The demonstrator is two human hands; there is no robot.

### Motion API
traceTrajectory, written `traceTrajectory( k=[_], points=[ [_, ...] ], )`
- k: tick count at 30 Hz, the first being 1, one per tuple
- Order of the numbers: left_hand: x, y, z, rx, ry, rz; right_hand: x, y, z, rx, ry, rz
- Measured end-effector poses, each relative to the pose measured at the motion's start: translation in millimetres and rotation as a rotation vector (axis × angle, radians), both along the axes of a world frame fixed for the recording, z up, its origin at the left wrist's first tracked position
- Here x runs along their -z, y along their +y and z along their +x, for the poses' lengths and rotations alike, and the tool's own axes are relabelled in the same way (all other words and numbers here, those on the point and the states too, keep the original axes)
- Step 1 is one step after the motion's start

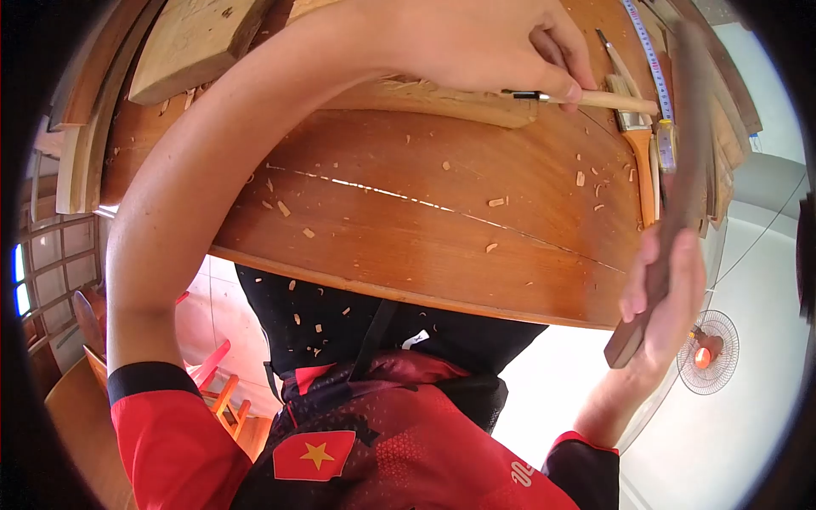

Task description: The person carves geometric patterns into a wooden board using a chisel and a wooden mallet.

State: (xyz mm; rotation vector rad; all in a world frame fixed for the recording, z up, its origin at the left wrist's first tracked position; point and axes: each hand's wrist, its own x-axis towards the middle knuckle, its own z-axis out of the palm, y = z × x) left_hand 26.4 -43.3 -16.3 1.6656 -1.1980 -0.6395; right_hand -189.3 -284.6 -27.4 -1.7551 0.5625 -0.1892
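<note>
Pinching a slim wood-handled carving chisel [614,99] near its dark blade, the thumb and forefinger of the left hand [501,49] hold the tool over the right end of a pale wooden board [476,109] on the far side of the table [382,246]; whether the blade touches that board cannot be told. The fingers of the right hand [676,302] are curled about the near end of a long dark wooden bar [687,157], which slants away along the right side. The chief hazard, as judged, lies in the chisel's support: gripped at one short stretch, its handle juts freely to the right, so an off-centre knock from the bar could pivot the blade, which points left beneath the wrist. A bar held by one end may also twist in the grasp, since its far length is unsupported. Swung low, it could catch the orange-handled paintbrush [644,170] or the measuring tape [648,53] lying close by on the right. Loose wood chips [496,202], scattered over the near half of the table, might lodge under the board and let it rock.
</note>
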Motion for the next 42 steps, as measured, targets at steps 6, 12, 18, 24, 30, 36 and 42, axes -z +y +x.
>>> traceTrajectory(
  k=[6, 12, 18, 24, 30, 36, 42],
  points=[
    [-1.7, 3.1, -0.8, -0.008, 0.034, -0.004, -3.6, 2.0, 1.1, 0.112, -0.099, 0.019],
    [-6.7, -2.5, 8.6, 0.062, 0.064, 0.140, 9.5, -3.9, -8.3, 0.121, 0.012, -0.024],
    [4.3, -5.1, 8.4, 0.051, 0.015, 0.057, 6.1, 8.2, -10.5, 0.212, -0.061, 0.021],
    [12.0, -3.7, 9.3, 0.057, -0.002, 0.005, 23.1, 0.8, -25.7, 0.101, -0.006, 0.041],
    [19.5, -2.9, 11.7, 0.074, -0.014, -0.079, 9.2, 18.5, -16.1, 0.188, -0.161, 0.130],
    [11.3, 3.9, 9.1, 0.102, -0.034, -0.050, 13.7, 21.0, -19.0, 0.126, -0.073, 0.111],
    [24.7, -5.3, 9.8, 0.067, -0.098, -0.052, 18.4, 18.0, -26.0, -0.051, 0.023, 0.029]
  ],
)
